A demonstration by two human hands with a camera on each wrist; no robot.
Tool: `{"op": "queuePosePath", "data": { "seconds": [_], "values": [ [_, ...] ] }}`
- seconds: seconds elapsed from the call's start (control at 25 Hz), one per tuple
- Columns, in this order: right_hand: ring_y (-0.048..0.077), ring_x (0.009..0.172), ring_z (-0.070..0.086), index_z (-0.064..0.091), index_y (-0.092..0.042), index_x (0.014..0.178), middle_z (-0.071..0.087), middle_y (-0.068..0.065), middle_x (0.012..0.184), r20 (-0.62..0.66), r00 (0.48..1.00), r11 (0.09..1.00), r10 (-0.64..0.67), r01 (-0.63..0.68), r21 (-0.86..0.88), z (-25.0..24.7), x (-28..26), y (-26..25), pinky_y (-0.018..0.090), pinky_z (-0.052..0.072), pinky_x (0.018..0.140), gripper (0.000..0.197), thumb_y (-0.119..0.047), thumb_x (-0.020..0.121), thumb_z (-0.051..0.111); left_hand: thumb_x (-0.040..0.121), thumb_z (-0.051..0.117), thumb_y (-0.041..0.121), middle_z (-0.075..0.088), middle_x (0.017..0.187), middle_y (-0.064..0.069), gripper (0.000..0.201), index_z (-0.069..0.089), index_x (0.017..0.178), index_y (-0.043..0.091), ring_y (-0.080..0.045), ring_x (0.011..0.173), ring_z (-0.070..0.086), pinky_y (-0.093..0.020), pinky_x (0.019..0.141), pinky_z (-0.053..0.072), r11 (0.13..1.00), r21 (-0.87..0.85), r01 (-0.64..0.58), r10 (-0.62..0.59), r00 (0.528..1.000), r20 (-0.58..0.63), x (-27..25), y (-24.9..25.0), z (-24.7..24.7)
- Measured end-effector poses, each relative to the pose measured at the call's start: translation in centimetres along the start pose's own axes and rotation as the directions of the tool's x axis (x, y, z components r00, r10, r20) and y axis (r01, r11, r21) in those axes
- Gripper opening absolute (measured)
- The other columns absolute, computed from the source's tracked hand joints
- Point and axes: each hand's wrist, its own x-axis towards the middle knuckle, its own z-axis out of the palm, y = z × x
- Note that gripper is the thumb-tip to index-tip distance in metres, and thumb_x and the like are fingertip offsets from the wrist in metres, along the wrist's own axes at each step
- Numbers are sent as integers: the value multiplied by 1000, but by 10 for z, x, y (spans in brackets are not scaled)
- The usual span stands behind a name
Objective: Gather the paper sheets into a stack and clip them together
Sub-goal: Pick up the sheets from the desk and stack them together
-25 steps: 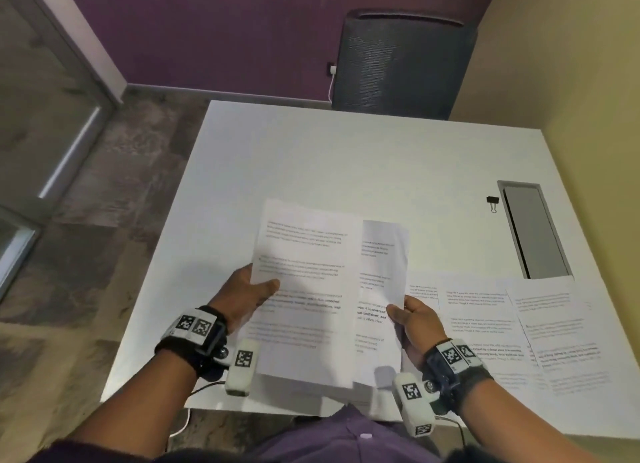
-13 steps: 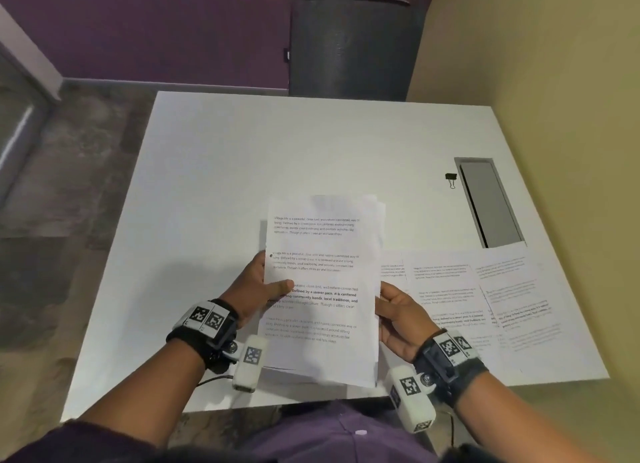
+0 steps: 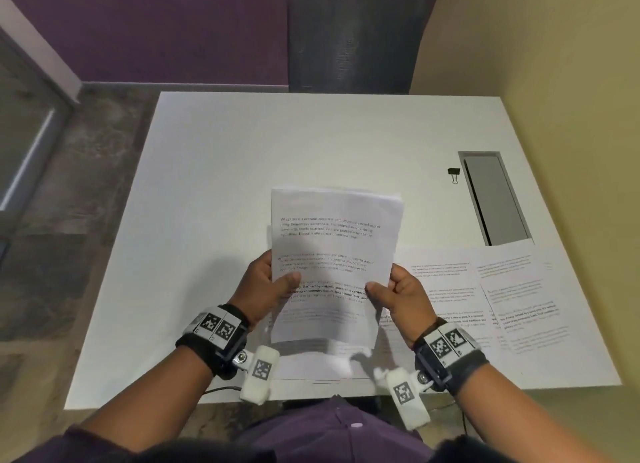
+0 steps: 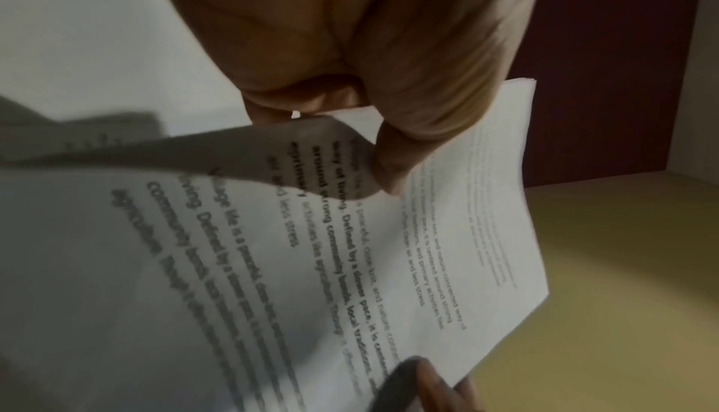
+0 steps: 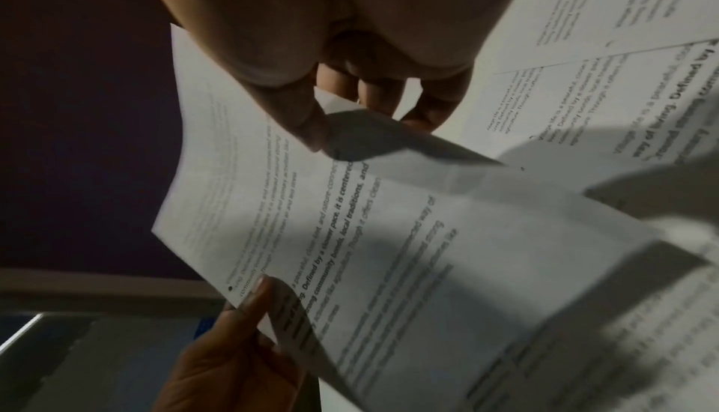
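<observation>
White table [image 3: 242,171] fills the view, a dark chair [image 3: 353,39] behind it. Loose sheets [image 3: 485,299] lie flat on its right side. Above the near edge, a held stack of paper [image 3: 332,240] is pinched on both sides by the left hand [image 3: 266,282] and right hand [image 3: 398,296]. 1 black clip [image 3: 454,174] sits far right

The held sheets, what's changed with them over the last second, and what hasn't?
The held sheets were fanned apart, one in each hand; they have slid together into one nearly squared stack. The left hand and right hand keep their grip on its side edges. The loose sheets on the table and the binder clip lie as before.
</observation>
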Motion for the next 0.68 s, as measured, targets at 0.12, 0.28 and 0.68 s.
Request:
{"op": "queuePosePath", "data": {
  "seconds": [0.12, 0.28, 0.68],
  "values": [
    [6, 70, 70, 68, -16, 100, 77, -11, 76, -61, 997, 991, -44, 36, -132, -6, 0, 4, 18, 53, 64, 27, 8, 91, 60, 92, 63, 0, 78, 104, 1, 27, 63, 112, 19, -17, 98, 73, -32, 82, 59, 1000, -23, 12, -13, 998, -58, -7, 0, 8],
    [2, 32, 40, 46, -25, 53, 44, -16, 35, 7, 1000, 934, 18, -14, -357, -13, -1, 23, 22, 35, 48, 48, -6, 94, 62, 93, 62, -2, 74, 100, 3, 26, 62, 106, 21, -18, 99, 69, -29, 80, 56, 990, -2, 138, -138, 990, -37, -14, -13, 21],
    [11, 50, 49, 62, -39, 74, 61, -3, 56, 78, 994, 841, 76, -22, -541, -23, 1, 40, 30, 43, 52, 35, -13, 96, 59, 100, 57, 12, 72, 99, 3, 13, 65, 106, 19, -12, 92, 66, -28, 80, 50, 975, 172, 140, -134, 990, -48, -18, -29, 25]
  ]
}}
